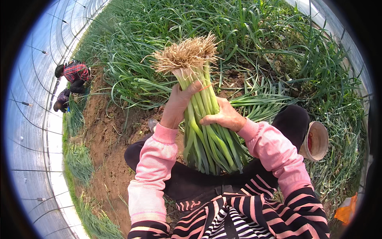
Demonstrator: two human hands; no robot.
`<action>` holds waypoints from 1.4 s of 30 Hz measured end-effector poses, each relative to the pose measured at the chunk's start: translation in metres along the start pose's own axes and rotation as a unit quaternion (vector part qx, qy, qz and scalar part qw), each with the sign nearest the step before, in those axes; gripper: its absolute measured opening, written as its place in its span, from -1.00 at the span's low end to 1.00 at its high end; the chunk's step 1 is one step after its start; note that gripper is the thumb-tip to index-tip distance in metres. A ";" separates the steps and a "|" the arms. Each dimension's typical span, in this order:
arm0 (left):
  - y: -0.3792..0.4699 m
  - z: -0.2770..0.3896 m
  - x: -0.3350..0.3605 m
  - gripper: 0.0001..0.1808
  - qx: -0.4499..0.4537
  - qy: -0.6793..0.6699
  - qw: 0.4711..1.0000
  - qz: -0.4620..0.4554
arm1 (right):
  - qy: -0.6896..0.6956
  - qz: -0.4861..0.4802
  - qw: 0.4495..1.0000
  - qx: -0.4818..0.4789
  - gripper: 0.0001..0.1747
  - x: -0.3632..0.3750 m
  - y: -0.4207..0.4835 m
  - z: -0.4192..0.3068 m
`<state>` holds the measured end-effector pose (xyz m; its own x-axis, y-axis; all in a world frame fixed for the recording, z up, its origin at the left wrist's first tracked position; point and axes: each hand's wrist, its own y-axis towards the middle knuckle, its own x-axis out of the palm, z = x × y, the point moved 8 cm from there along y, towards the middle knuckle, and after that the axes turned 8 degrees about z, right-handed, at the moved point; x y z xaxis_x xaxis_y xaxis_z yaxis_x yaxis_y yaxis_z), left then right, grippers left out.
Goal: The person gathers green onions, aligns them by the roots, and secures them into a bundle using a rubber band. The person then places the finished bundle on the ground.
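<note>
A thick bundle of long green-leaved allium plants (206, 116) stands roots up between my hands, above my lap. Pale brown roots (188, 55) fan out at its top, and a thin orange band (205, 87) shows around the stems just below. My left hand (179, 103) grips the bundle's left side near the band, thumb across the front. Lower on the right side, my right hand (223, 115) holds it, thumb over the stems. The fingers behind the bundle are hidden. Dark green leaf ends hang down to my lap.
Cut plants (264, 104) lie beyond my right knee. Beside that knee stands a pale bucket (320, 142) with something red inside. Growing plants (143, 59) fill the ground ahead. Bare soil (107, 167) and laid piles (79, 161) are at left, where two people (74, 73) crouch farther off.
</note>
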<state>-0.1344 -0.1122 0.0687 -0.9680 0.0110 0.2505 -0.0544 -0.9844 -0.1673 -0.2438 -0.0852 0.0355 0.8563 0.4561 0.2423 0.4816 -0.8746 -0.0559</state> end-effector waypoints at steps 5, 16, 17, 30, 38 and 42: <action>-0.032 -0.025 0.000 -0.38 0.012 0.025 1.000 0.014 | -0.032 0.004 0.999 -0.027 -0.46 -0.003 0.001 0.001; -0.029 0.022 -0.002 -0.07 0.067 0.039 0.994 -0.073 | 0.029 -0.025 0.999 0.012 -0.42 -0.002 0.000 -0.010; -0.025 0.031 -0.001 -0.05 0.117 0.115 0.983 -0.078 | 0.024 -0.055 0.998 -0.006 -0.38 0.005 -0.002 -0.012; -0.023 0.006 -0.034 -0.65 0.094 -0.107 0.987 0.081 | -0.274 0.075 0.932 -0.226 -0.34 -0.016 -0.006 -0.059; -0.026 -0.014 -0.035 -0.68 0.037 -0.115 0.992 0.047 | -0.476 0.045 0.831 -0.283 -0.72 0.026 -0.001 -0.055; -0.029 -0.020 -0.042 -0.61 0.023 -0.139 0.989 0.040 | -0.268 -0.041 0.934 -0.233 -0.78 0.025 0.007 -0.053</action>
<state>-0.0975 -0.0803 0.0446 -0.8642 -0.1100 0.4910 0.0376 -0.9872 -0.1551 -0.2294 -0.0885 0.0924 0.8502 0.4325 -0.3001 0.5238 -0.7520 0.4002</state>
